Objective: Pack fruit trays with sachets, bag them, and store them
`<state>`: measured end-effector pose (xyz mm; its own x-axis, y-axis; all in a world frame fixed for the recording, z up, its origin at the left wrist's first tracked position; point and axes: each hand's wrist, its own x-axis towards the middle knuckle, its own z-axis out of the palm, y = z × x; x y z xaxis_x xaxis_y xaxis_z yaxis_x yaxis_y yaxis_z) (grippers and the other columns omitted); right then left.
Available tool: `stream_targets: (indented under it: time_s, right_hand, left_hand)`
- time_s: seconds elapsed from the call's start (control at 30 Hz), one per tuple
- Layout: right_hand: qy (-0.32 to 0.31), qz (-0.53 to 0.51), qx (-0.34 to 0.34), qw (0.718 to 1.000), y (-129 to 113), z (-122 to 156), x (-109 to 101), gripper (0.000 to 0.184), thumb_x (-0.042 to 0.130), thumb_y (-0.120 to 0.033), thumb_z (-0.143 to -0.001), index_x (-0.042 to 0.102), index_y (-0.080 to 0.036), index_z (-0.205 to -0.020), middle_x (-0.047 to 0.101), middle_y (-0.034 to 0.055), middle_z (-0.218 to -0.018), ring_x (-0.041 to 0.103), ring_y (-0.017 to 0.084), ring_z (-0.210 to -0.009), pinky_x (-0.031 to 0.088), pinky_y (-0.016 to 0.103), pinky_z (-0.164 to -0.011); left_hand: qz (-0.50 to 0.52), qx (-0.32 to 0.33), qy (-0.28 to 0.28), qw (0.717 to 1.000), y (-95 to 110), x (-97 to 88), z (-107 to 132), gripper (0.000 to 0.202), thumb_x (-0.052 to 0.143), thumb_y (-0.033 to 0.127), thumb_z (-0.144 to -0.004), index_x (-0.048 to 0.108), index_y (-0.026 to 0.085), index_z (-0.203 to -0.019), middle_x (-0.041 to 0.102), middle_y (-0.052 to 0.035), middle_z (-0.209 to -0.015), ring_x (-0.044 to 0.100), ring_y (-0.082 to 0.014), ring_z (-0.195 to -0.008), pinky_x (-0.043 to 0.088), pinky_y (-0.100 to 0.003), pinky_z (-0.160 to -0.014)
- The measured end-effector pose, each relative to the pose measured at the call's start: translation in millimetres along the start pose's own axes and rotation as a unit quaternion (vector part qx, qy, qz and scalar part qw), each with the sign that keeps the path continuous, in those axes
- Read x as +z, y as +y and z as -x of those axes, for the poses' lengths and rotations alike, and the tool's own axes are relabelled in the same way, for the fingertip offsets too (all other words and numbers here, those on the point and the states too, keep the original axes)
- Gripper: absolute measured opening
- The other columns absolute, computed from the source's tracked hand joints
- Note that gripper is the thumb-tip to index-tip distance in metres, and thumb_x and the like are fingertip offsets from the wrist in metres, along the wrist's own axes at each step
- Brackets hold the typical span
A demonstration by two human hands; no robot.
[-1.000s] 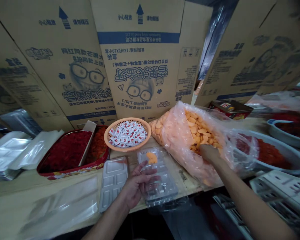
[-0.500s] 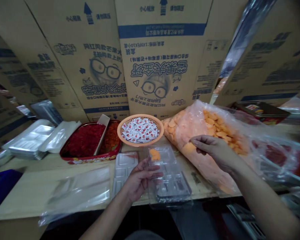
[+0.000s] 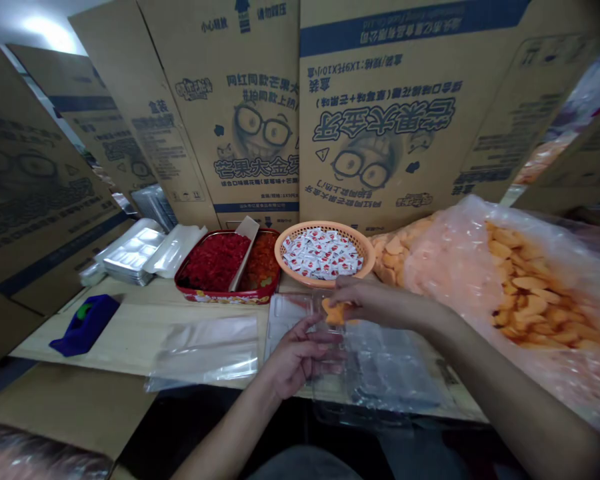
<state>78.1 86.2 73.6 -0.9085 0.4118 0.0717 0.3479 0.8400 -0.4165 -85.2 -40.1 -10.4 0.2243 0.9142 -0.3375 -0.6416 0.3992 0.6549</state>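
My left hand (image 3: 300, 357) grips the near left edge of a clear plastic compartment tray (image 3: 380, 363) lying on the table edge. Over the tray's far left compartment, my right hand (image 3: 365, 301) pinches orange dried-fruit pieces (image 3: 336, 312). A big clear bag of the same orange pieces (image 3: 520, 293) lies open to the right of that hand.
An orange basket of small white sachets (image 3: 323, 253) and a red tin of red dried fruit (image 3: 225, 263) stand behind the tray. Another clear tray (image 3: 286, 312), a flat plastic bag (image 3: 207, 347), stacked trays (image 3: 130, 250) and a blue object (image 3: 85, 323) lie left. Cardboard boxes (image 3: 380, 107) wall the back.
My right hand left the big bag and moved left to the tray with orange pieces in it. My left hand stayed on the tray. The camera turned right.
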Motion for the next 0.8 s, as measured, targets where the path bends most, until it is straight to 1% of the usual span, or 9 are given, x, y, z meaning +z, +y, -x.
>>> stream_targets:
  time_s: [0.07,0.2,0.27,0.37,0.43,0.53,0.6,0.7,0.8]
  right_hand:
    - [0.0,-0.005,0.009,1.0,-2,-2,6,0.019,0.054,-0.018,-0.08,0.065,-0.022,-0.095,0.059,0.0044,-0.092,0.054,0.016,-0.081,0.046,0.026,-0.069]
    - [0.057,-0.002,0.038,0.998,1,2,23,0.018,0.053,-0.021,-0.081,0.062,-0.019,-0.096,0.057,0.0079,-0.097,0.053,0.021,-0.09,0.046,0.033,-0.076]
    - [0.069,0.006,0.038,0.997,2,1,33,0.016,0.053,-0.016,-0.078,0.064,-0.019,-0.09,0.058,0.0072,-0.094,0.054,0.022,-0.089,0.045,0.034,-0.075]
    - [0.061,0.028,0.041,0.997,3,-7,47,0.016,0.048,-0.009,-0.073,0.062,-0.018,-0.069,0.06,0.0061,-0.082,0.054,0.021,-0.081,0.044,0.032,-0.068]
    - [0.062,0.017,0.021,0.998,4,-12,54,0.019,0.045,-0.008,-0.074,0.061,-0.017,-0.069,0.061,0.0061,-0.081,0.054,0.021,-0.081,0.044,0.032,-0.07]
    - [0.096,-0.014,-0.034,0.995,6,-18,56,0.027,0.042,-0.007,-0.078,0.064,-0.018,-0.088,0.062,0.0069,-0.095,0.055,0.02,-0.091,0.044,0.032,-0.077]
    - [0.1,-0.004,-0.063,0.993,6,-21,52,0.028,0.04,-0.007,-0.081,0.063,-0.019,-0.091,0.062,0.0069,-0.097,0.055,0.02,-0.094,0.044,0.032,-0.078]
    - [0.065,0.071,-0.073,0.993,-2,-27,44,0.026,0.04,-0.005,-0.083,0.063,-0.018,-0.086,0.064,0.0076,-0.09,0.056,0.021,-0.089,0.045,0.032,-0.077]
    - [0.035,0.173,-0.046,0.983,-16,-38,47,0.03,0.044,-0.002,-0.08,0.063,-0.017,-0.097,0.065,0.0101,-0.096,0.056,0.025,-0.092,0.045,0.035,-0.078]
  left_hand:
    - [0.014,0.007,0.008,1.0,-1,-5.6,1,0.064,0.062,0.001,-0.065,0.045,0.017,-0.124,0.067,-0.0128,-0.106,0.068,-0.0272,-0.088,0.053,-0.038,-0.073]
    - [0.036,0.018,0.019,0.999,0,-17.3,3,0.066,0.062,0.001,-0.064,0.045,0.018,-0.125,0.066,-0.0128,-0.107,0.067,-0.0277,-0.09,0.053,-0.04,-0.076]
    - [0.041,0.026,0.018,0.999,1,-22.0,5,0.065,0.063,0.002,-0.064,0.046,0.019,-0.125,0.066,-0.0128,-0.107,0.067,-0.0279,-0.091,0.053,-0.04,-0.076]
    - [0.045,0.041,0.019,0.998,4,-27.8,8,0.065,0.063,0.003,-0.065,0.045,0.018,-0.125,0.066,-0.0131,-0.108,0.067,-0.0281,-0.091,0.053,-0.039,-0.074]
    - [0.05,0.049,0.026,0.997,7,-31.5,10,0.065,0.062,0.003,-0.065,0.044,0.018,-0.126,0.066,-0.0131,-0.108,0.067,-0.0277,-0.09,0.053,-0.039,-0.074]
    - [0.064,0.053,0.035,0.996,10,-37.2,11,0.068,0.06,0.001,-0.065,0.042,0.017,-0.128,0.066,-0.0125,-0.108,0.067,-0.0269,-0.089,0.053,-0.039,-0.075]
    - [0.071,0.052,0.038,0.995,11,-40.4,11,0.069,0.059,0.001,-0.065,0.04,0.017,-0.129,0.066,-0.012,-0.107,0.067,-0.0272,-0.09,0.053,-0.039,-0.075]
    - [0.072,0.05,0.039,0.995,12,-42.9,12,0.069,0.06,0.001,-0.065,0.039,0.017,-0.129,0.067,-0.0109,-0.105,0.067,-0.0275,-0.09,0.053,-0.04,-0.076]
    - [0.078,0.058,0.042,0.994,12,-42.7,13,0.067,0.06,0.0,-0.066,0.041,0.018,-0.128,0.067,-0.0096,-0.102,0.068,-0.0259,-0.087,0.052,-0.04,-0.076]
